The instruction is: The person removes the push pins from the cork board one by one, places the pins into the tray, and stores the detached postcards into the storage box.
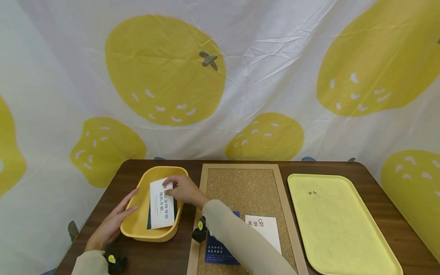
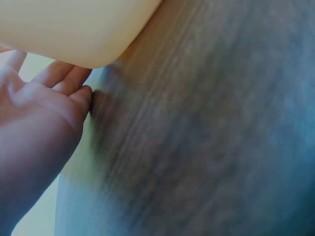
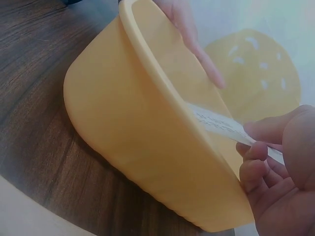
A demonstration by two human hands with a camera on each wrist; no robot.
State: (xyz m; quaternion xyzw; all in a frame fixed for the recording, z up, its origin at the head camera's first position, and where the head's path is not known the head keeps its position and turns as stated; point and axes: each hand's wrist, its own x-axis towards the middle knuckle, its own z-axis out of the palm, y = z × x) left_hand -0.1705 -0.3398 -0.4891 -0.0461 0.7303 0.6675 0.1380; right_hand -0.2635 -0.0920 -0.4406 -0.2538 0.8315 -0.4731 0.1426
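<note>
Dark Chinese characters run lengthwise down the white card (image 1: 161, 215); I can make out "的开始" in one line, while the right hand (image 1: 183, 189) covers part of the other, and the finer print beside them is too small to read. On the corkboard (image 1: 240, 187), a second white sheet (image 1: 266, 233) carries "我坚信" in reddish-brown, with a round pin (image 1: 260, 221) among the characters; the navy card (image 1: 220, 250) has pale lettering too small for me to read, and a beige sleeve (image 1: 240, 236) crosses over it. All this is on a dark wood-grain desk (image 1: 172, 256) with rounded back corners, backed by a creased white curtain (image 1: 258, 84) printed with big yellow fruit. The corkboard, framed in light wood, reaches the middle of the back edge; along the right edge lies a pale yellow tray (image 1: 343, 225) with small metallic pieces (image 1: 312, 192) near its back left corner. The white card is rectangular and slants inside the yellow plastic bin (image 1: 137, 225), near the desk's back left corner, over something dark (image 1: 149, 222). The right hand pinches its upper end between thumb and fingers; the left hand (image 1: 115, 221) grasps nothing, its loosely extended fingers at the bin's left side.
</note>
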